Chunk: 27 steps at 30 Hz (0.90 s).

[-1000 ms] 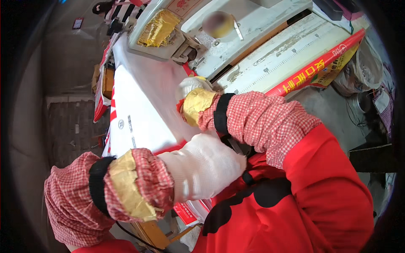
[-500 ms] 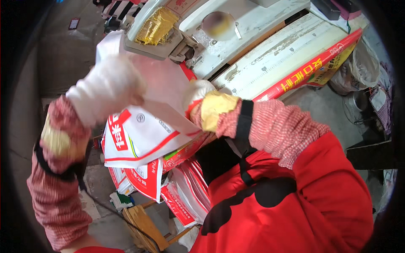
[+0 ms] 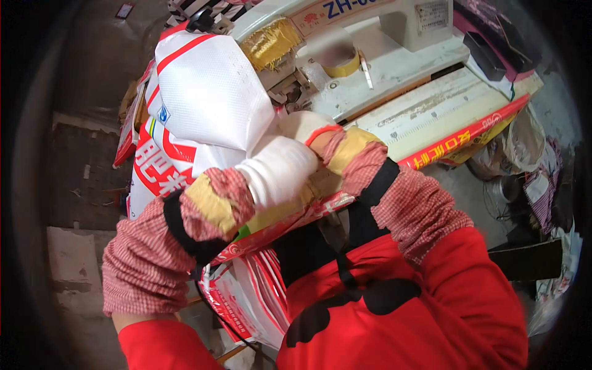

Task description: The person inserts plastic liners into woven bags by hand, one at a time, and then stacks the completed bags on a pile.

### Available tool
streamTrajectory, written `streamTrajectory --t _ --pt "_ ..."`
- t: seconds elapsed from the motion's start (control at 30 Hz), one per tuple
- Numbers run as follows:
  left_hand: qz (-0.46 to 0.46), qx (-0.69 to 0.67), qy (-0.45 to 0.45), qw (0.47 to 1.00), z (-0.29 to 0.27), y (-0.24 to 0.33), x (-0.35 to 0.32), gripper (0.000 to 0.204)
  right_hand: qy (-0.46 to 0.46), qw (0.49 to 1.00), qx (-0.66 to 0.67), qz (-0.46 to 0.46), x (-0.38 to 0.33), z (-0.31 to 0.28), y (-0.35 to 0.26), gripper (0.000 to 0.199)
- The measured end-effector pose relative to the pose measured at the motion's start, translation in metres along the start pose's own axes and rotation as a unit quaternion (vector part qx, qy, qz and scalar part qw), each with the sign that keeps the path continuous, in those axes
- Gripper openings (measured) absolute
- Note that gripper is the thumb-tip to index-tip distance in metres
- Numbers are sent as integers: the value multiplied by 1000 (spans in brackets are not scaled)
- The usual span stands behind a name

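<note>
Both gloved hands, left hand (image 3: 277, 169) and right hand (image 3: 308, 126), grip the white sack (image 3: 209, 98) edge mid-frame, lining it up; feeding toward the sewing machine (image 3: 370, 37) at top likely needs a straight edge.

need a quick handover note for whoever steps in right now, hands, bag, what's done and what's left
Left hand: white glove, closed on the near edge of the white woven bag.
Right hand: gloved, pinching the same edge right beside the left hand.
Bag: white with red print, lying away from the person toward the sewing machine on the table. More printed bags stacked at the lap.
Done: bag lifted onto the table and its edge gathered in both hands.
Left: the edge is not yet under the machine head, so stitching seems still to do.
</note>
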<state>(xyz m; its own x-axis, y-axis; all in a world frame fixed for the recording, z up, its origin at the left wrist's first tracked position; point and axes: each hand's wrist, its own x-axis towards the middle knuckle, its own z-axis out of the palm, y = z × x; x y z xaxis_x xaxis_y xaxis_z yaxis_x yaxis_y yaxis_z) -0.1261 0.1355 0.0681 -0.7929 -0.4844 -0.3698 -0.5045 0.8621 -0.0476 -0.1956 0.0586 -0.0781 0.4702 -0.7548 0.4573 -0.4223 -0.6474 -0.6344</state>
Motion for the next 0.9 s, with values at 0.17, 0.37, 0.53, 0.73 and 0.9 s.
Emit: streamTrajectory --t 0.17,0.37,0.53,0.73,0.9 --pt "-173 36 121 977 47 -84 -8 7 -107 813 420 388 -3 -50 -61 17" --pt "-345 -168 165 909 24 -98 -18 15 54 985 24 162 -7 -17 -80 31" --pt "-176 151 41 972 -42 -13 -141 4 -44 974 -180 126 34 -8 -93 16" --pt "-422 260 503 708 -32 71 -337 25 -112 964 -208 -120 46 24 -190 25" --pt "-495 -530 580 371 159 141 -408 47 -599 657 456 44 -23 93 -309 40"
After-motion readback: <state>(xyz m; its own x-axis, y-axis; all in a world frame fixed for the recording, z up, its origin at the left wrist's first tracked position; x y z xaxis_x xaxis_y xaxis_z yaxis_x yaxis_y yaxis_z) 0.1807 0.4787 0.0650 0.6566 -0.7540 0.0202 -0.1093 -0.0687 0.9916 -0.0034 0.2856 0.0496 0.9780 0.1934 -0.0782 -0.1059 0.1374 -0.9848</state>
